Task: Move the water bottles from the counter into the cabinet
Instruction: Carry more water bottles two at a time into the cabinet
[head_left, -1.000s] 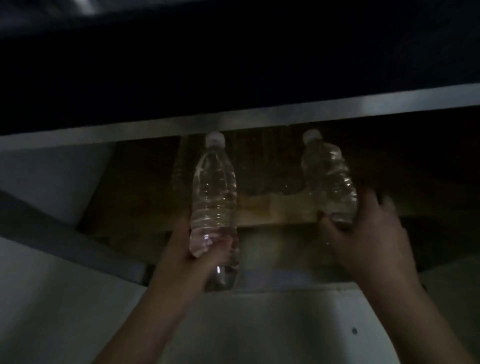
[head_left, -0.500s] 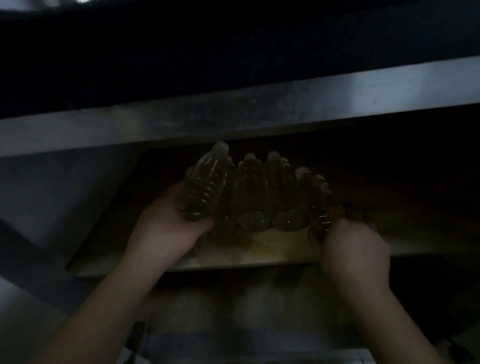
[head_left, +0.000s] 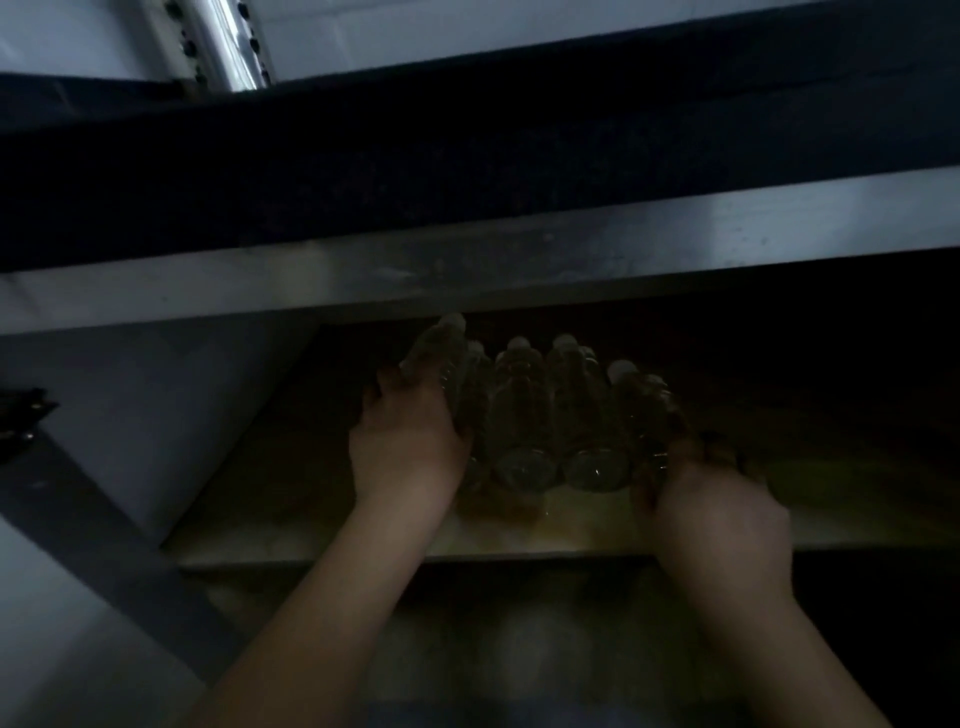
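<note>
Both my hands on the end bottles of a row inside the dim cabinet.

My left hand (head_left: 410, 447) grasps the leftmost water bottle (head_left: 441, 364), tilted against the others; my right hand (head_left: 719, 514) is wrapped round the rightmost bottle (head_left: 641, 410). Between them two more bottles (head_left: 524, 415) stand touching on the cabinet shelf (head_left: 322, 540), under the metal counter edge (head_left: 467, 265). It is too dark for label detail.

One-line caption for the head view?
Left hand and right hand each grip an end bottle of a row on the cabinet shelf.
</note>
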